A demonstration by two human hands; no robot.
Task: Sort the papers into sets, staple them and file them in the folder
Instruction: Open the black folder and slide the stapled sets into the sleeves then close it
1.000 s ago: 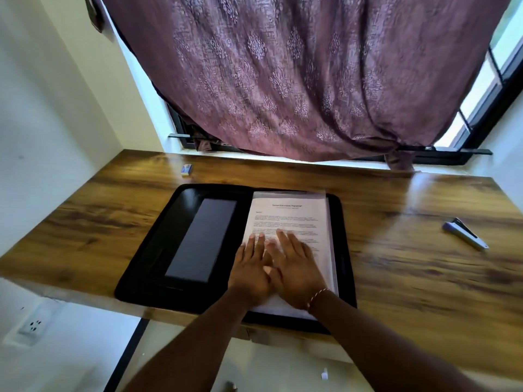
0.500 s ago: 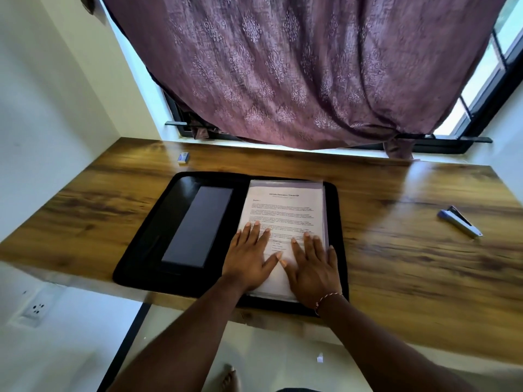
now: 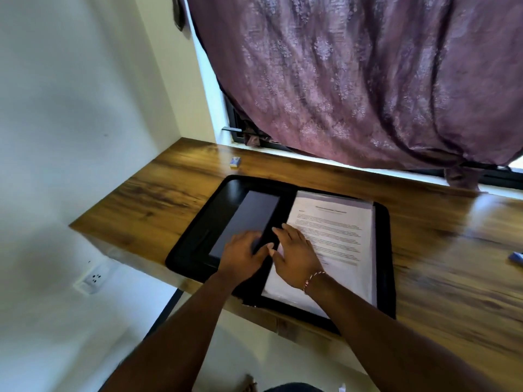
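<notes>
A wooden worktop [image 3: 441, 278] runs along a white wall below a window [image 3: 498, 176], which is mostly covered by a patterned purple curtain [image 3: 368, 80].

A black folder [image 3: 382, 250] lies open and flat on the worktop, its near edge reaching the worktop's front edge. The papers [image 3: 336, 233] sit in its right half as a neat stack of white printed sheets with the text side up, under what looks like a clear sleeve. The left half carries a dark grey panel [image 3: 243, 219] set at a slant inside the black cover.

The right hand [image 3: 294, 250] rests flat on the left part of the papers, close to the fold. Its fingers are stretched out towards the window and its thumb is spread to the left, and it holds nothing. A thin beaded bracelet [image 3: 312, 278] circles that wrist.

The left hand [image 3: 243, 256] lies just beside it, over the near right corner of the grey panel. The fingers cover that corner, but the blur hides whether they curl round its edge or only press on it. The two thumbs are nearly touching above the fold.

Farther out, a small blue and yellow box [image 3: 235, 162] stands on the worktop near the wall, well apart from the folder. At the right border of the view a blue object [image 3: 516, 257] lies on the wood, cut off and too blurred to tell what it is. Below the worktop, a white socket [image 3: 94, 278] is fixed to the wall.
</notes>
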